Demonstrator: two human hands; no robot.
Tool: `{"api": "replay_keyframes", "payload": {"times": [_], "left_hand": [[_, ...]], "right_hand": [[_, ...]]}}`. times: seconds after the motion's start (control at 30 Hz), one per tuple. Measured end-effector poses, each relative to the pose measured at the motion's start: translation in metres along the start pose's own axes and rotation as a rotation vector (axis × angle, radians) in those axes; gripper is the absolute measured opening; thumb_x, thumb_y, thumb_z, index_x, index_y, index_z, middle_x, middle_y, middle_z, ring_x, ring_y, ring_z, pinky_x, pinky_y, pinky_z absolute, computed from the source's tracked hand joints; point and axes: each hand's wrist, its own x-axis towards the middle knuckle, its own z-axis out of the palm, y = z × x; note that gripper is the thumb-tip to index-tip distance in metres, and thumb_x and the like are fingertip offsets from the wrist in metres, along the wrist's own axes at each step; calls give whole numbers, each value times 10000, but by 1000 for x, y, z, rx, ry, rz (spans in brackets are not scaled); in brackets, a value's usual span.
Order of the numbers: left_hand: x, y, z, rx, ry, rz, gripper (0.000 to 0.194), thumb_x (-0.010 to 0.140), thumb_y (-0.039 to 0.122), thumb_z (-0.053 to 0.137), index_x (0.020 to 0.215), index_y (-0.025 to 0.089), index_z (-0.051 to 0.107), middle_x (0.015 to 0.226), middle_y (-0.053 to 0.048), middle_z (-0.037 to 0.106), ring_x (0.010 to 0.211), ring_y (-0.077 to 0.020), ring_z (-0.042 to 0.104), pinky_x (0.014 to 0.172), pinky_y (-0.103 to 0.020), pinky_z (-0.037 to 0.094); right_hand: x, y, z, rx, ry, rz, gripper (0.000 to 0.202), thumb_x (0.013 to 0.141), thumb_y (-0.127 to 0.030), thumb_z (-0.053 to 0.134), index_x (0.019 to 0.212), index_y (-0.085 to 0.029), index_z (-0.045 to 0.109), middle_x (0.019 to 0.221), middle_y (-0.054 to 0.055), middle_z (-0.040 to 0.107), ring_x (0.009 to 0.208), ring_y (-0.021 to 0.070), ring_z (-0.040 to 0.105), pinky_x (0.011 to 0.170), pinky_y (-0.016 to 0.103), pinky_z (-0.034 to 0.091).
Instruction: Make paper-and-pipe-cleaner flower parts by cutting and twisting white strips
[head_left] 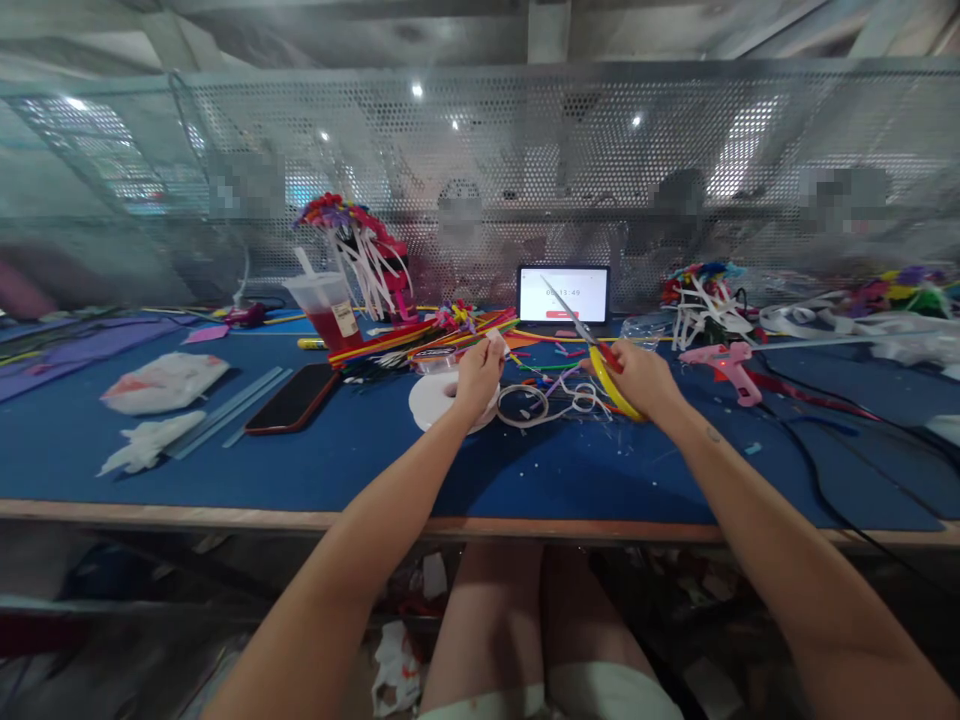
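1 black-framed tablet with lit white screen point(564, 296). In front of it: 1 pair of steel scissors with yellow-and-red handles point(597, 362), 1 flat round white roll point(429, 402), 1 bare left hand point(478, 378), 1 bare right hand point(646, 380). Left of it: 1 clear plastic cup of red drink point(328, 308), 1 black phone in reddish-brown case point(292, 400). Right: 1 pink plastic glue gun point(731, 368).

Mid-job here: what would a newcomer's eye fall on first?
Probably the lit screen at the back of the blue table, near the middle. Next, the yellow-and-red scissors in the right hand, blades pointing away. Then the pink glue gun lying to that hand's right.
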Motion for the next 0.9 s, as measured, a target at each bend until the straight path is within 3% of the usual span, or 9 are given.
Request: {"api": "replay_keyframes", "payload": {"times": [0.17, 0.37, 0.57, 0.9], "left_hand": [[3, -6, -2, 322, -95, 50, 396, 896, 388, 266, 613, 179, 448, 538, 10, 480, 525, -107, 457, 499, -214, 326], [3, -3, -3, 564, -276, 78, 334, 873, 319, 361, 633, 168, 538, 628, -54, 594, 628, -164, 553, 593, -255, 368], [-2, 4, 2, 806, -413, 100, 351, 878, 363, 347, 794, 158, 618, 757, -110, 647, 761, -236, 613, 686, -322, 412], [6, 11, 4, 1003, -457, 120, 436, 889, 413, 277, 909, 179, 645, 909, -129, 672, 867, -270, 624, 732, -353, 443]], "right_hand": [[17, 39, 3, -177, -74, 72, 450, 774, -593, 404, 827, -176, 564, 776, 108, 649, 702, 242, 590, 524, 287, 290], [22, 70, 21, -315, -183, 74, 442, 761, -566, 441, 874, -160, 576, 827, 125, 657, 767, 257, 603, 550, 300, 332], [18, 78, 32, -322, -228, 50, 446, 757, -549, 462, 900, -145, 584, 885, 146, 656, 799, 258, 611, 579, 304, 366], [18, 74, 33, -350, -317, -42, 445, 826, -493, 413, 872, -110, 633, 868, 177, 655, 768, 250, 620, 614, 315, 407]]}}
